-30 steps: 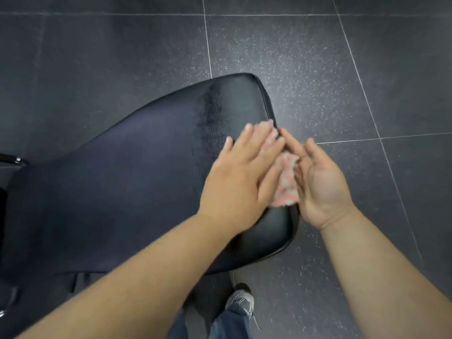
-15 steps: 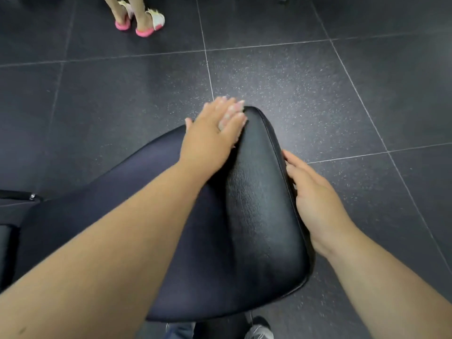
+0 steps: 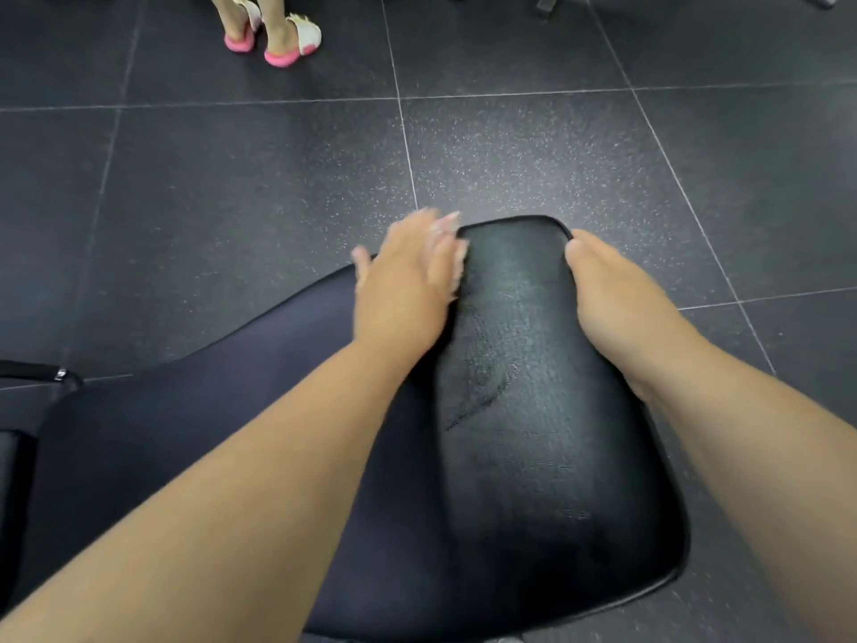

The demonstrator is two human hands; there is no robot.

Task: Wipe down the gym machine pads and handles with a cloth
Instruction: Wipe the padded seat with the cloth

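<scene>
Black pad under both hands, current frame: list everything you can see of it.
The pad is black, grained vinyl-like upholstery with a piped rim and rounded corners. Its right strip shines and shows smear marks; the left part looks matte. The left hand lies flat on its far left edge, blurred. The right hand holds the right edge, thumb on top.

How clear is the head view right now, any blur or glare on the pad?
Head view: left hand motion-blurred at the pad's far end; right hand, holding the right edge, sharper; soft sheen shows the pad's grain, no harsh glare; wide-angle lens bows the floor seams.
</scene>
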